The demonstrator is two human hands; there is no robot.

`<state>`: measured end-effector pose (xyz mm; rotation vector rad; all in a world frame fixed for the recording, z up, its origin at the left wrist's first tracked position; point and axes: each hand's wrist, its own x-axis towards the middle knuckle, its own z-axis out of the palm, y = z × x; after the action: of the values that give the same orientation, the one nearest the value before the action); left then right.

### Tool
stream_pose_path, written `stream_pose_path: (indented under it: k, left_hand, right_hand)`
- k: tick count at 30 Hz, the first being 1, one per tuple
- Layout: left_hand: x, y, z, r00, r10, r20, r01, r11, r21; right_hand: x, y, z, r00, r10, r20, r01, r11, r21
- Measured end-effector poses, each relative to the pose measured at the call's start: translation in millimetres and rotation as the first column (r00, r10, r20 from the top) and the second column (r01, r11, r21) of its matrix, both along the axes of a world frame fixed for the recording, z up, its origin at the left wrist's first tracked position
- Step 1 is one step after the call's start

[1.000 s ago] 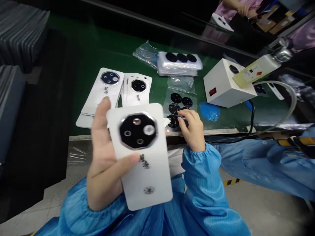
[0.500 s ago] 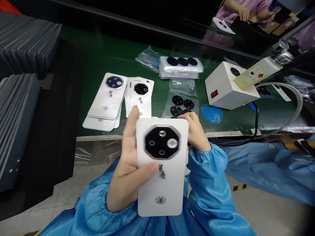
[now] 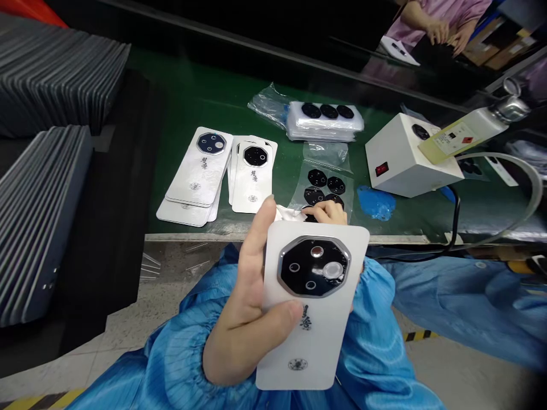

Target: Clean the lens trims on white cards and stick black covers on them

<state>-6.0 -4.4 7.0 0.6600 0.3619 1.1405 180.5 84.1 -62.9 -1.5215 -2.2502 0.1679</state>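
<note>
My left hand (image 3: 248,307) is closed around a white phone back cover (image 3: 314,341), thumb pressed on its face below the black octagonal camera plate (image 3: 315,266). The cover is raised close to the camera, slightly tilted. Behind its top edge, my right hand (image 3: 328,212) is partly hidden. Its bent fingers meet a crumpled white cloth (image 3: 290,214) at the bench edge and appear to pinch it. Just beyond those fingers lies a clear sheet with several black octagonal camera lens stickers (image 3: 317,177).
White back covers lie in a left stack (image 3: 199,171) and a right stack (image 3: 253,185). Farther back is a pack of film sheets (image 3: 322,126). A white box (image 3: 405,154) with a red switch stands right, near a liquid bottle (image 3: 457,134). Grey trays (image 3: 47,222) fill the left.
My left hand has moved the cover right within view, tilting it slightly. My right hand has shifted from beside the black stickers toward the white cloth, now more exposed. The view has shifted a little.
</note>
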Motion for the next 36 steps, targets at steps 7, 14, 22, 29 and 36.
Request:
stream_pose_path:
  k: [7, 14, 22, 29, 36]
  left_hand:
    - [0, -1, 2.0, 0.997, -0.035, 0.068, 0.038, 0.999, -0.032]
    - [1, 1, -0.8, 0.990, -0.038, 0.137, 0.042, 0.999, -0.030]
    - [2, 2, 1.5, 0.998, -0.053, 0.046, 0.055, 0.998, -0.043]
    - [2, 1, 10.8, 0.999, -0.046, 0.024, 0.048, 0.995, -0.089]
    - [2, 1, 13.3, 0.997, -0.058, 0.053, 0.064, 0.991, -0.119]
  right_hand:
    - [-24, -5, -0.1, 1.000, 0.026, -0.008, -0.026, 0.999, -0.032]
    - [-3, -2, 6.6, 0.993, 0.026, -0.117, -0.037, 0.995, -0.090]
    - [20, 4, -3.7, 0.988, -0.135, -0.073, 0.119, 0.975, -0.189]
    - [20, 7, 2.4, 0.985, -0.136, -0.105, 0.104, 0.959, -0.264]
    - [19, 10, 5.6, 0.981, -0.155, -0.116, 0.115, 0.948, -0.296]
